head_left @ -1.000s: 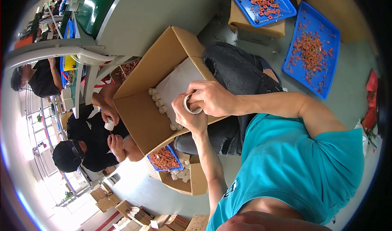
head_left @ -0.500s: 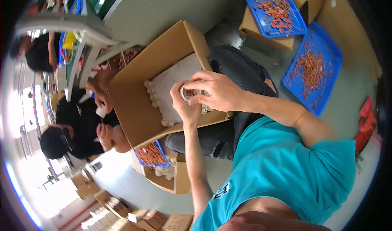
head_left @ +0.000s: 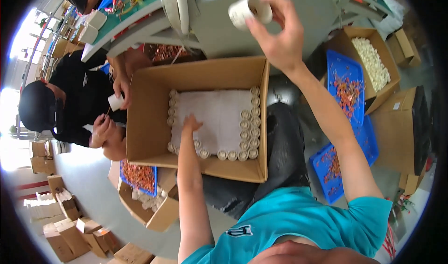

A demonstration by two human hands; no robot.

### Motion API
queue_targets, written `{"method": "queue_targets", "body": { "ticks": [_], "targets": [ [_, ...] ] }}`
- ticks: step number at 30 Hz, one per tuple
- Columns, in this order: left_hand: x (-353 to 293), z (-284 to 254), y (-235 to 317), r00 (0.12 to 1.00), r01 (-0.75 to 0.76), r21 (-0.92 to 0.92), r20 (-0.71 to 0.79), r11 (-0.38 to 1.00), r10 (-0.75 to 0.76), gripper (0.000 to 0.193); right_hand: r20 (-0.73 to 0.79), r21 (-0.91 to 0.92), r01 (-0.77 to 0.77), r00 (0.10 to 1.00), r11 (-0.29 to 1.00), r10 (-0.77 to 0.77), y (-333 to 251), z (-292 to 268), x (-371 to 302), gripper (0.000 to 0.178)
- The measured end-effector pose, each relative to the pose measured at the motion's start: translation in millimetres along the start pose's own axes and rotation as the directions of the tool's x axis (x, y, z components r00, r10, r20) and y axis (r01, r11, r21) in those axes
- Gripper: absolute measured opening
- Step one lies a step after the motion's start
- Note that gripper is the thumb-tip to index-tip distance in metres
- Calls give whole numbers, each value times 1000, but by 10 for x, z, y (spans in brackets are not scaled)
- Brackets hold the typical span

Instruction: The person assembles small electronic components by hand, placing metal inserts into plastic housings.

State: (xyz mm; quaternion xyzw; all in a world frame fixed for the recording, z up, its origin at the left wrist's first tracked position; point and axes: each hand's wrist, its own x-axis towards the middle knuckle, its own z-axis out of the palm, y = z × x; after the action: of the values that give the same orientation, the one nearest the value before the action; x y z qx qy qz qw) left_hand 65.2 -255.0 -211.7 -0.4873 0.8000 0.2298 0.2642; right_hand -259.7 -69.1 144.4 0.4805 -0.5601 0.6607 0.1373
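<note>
My right hand [head_left: 280, 33] is raised above the far side of the box. Its thumb and fingers pinch a white cylindrical cup [head_left: 239, 13], tilted so part of its brownish inside shows. Down inside the large cardboard box [head_left: 151, 114], my left hand [head_left: 190, 123] has its fingers apart over a white sheet [head_left: 214, 110] and appears to hold nothing. Whether its fingers touch the sheet I cannot tell. Round white parts [head_left: 244, 134] stand on the sheet in rows along the left, near and right walls.
At left, a person in black [head_left: 77, 100] holds another white cup [head_left: 115, 101]. Blue trays of orange-red wired pieces stand at right [head_left: 346, 91] and near left [head_left: 139, 176]. A grey-sided table [head_left: 261, 40] borders the far side; an open carton of whitish pieces [head_left: 371, 63] stands far right.
My hands were together around the cup over the box. Now they are apart: the right has carried the cup up and away, and the left has reached into the box. The view has turned.
</note>
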Motion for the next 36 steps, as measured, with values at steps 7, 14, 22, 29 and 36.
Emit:
{"method": "queue_targets", "body": {
  "ticks": [7,14,22,29,36],
  "targets": [
    [-42,845,-222,901,408,152,91,900,-424,64,-84,-162,117,988,980,-132,751,879,1756,45],
    [79,1365,-471,880,456,31,134,890,-455,61,120,-628,142,989,765,-85,1478,1469,1804,56],
    [330,783,-170,966,258,-157,10,953,-259,60,-144,-372,225,945,901,-295,984,741,1332,62],
    [15,-599,-70,953,-139,-599,-297,788,-58,40,-112,-359,-209,977,910,180,513,-787,-1324,49],
    [-1491,-879,891,872,-429,-903,-406,29,275,39,-456,-486,-727,684,484,569,852,-2874,-2529,22]
  ]
}}
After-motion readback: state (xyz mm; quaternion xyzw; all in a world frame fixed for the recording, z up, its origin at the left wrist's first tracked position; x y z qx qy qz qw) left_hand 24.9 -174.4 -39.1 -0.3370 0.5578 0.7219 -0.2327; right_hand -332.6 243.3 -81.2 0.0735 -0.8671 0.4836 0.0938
